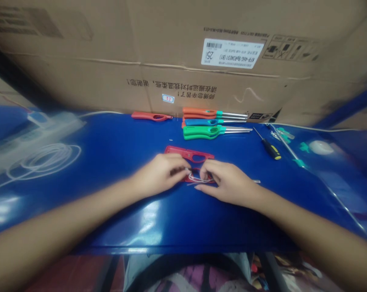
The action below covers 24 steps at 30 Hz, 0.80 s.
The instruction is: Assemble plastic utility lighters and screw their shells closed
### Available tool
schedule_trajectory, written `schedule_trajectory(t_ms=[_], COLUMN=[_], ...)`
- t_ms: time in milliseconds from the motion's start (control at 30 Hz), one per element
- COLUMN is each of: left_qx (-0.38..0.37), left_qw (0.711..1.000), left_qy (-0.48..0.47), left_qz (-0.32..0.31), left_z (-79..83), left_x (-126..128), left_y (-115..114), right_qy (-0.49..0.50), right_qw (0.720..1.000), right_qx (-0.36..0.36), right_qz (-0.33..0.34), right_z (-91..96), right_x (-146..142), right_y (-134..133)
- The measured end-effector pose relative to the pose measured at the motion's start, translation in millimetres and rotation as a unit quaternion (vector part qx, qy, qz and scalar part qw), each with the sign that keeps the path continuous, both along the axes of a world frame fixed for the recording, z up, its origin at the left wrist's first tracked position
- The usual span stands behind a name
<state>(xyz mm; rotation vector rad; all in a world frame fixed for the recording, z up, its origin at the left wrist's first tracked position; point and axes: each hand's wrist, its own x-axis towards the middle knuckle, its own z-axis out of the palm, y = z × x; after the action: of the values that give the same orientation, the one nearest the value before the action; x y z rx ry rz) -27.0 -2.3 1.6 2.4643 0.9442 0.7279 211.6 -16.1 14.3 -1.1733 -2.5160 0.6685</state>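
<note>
Holding the left hand (162, 174) narrowed beside white wire (198, 179) and the right hand (218, 178) curled opposite, thumb apart (too blurred to tell any grip), over a near red shell (186, 179) around the middle of the tabletop (122, 142). To be seen just beyond: a second red shell (188, 154), then coloured lighters (200, 132) near the far edge, with a screwdriver (270, 149) to their right.

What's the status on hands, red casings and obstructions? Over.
Left hand and right hand at nearer red casing, exact grip unclear. Pale wires between the hands. Farther red casing just beyond. No obstruction seen; screwdriver off to right.
</note>
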Motion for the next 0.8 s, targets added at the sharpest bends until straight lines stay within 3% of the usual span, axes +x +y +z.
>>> schedule_trajectory(t_ms=[533, 800], left_qx=[-0.006, -0.002], left_qw=[1.0, 1.0], left_qy=[-0.003, -0.009], left_qz=[-0.006, -0.004], left_z=[-1.6, -2.6], left_x=[-0.2, 0.2], left_y=[2.1, 2.8], right_qy=[-0.097, -0.086], right_qw=[0.977, 0.981], right_qx=[0.146, 0.138], right_qz=[0.12, 0.109], right_z=[-5.7, -6.1], right_x=[1.8, 1.2], right_y=[-3.7, -4.5])
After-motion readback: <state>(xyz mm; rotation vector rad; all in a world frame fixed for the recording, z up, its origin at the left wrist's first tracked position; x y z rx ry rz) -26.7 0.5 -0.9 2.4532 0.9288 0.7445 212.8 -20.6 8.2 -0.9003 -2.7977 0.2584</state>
